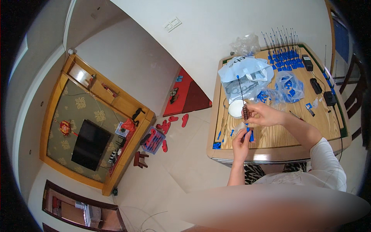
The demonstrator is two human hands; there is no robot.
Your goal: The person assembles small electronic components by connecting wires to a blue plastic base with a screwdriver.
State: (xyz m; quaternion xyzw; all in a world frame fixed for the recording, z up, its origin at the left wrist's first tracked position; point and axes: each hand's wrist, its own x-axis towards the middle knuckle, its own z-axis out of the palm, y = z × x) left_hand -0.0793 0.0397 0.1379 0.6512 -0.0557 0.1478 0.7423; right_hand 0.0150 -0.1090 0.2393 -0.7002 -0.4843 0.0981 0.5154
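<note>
The wooden slatted surface (309,127) carries a crumpled pale plastic bag (247,75), rows of upright thin rods in blue bases (284,54) and a small white dish (235,109). Assembly looks under way: the right hand (266,115) pinches a dark coiled spring (245,112) on a thin rod above the dish, while the left hand (241,142) grips a small blue piece (251,136) near the surface's front edge. Joining them would need careful alignment.

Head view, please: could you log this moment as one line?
right hand: holds coiled spring with thin rod | left hand: pinches small blue piece | wooden table: white bowl, plastic bags
</note>
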